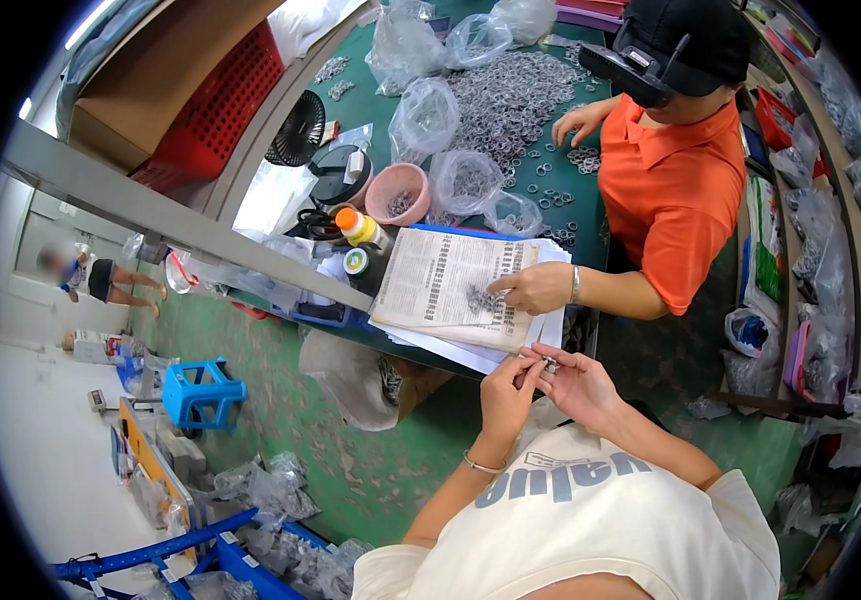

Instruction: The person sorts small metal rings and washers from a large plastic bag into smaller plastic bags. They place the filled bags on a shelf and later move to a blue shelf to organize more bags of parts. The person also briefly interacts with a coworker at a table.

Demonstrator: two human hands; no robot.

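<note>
My left hand (pixel 507 397) and my right hand (pixel 584 390) meet just off the near edge of the table. A small silvery metal piece (pixel 550 366) sits between their fingertips; its exact kind is too small to tell. My left fingers are pinched together against it, while my right fingers curl under and around it. Just beyond lies a printed paper booklet (pixel 410 285) with a little heap of small metal parts (pixel 483 299) on it. A co-worker's hand (pixel 540 288) reaches to that heap.
Across the green table (pixel 358 45) spreads a large pile of metal rings (pixel 510 100), beside clear plastic bags (pixel 423 115). A pink bowl (pixel 397 194) and a yellow bottle with an orange cap (pixel 355 224) stand left. A co-worker in orange (pixel 685 190) is at right; shelves (pixel 855 300) hold bagged parts.
</note>
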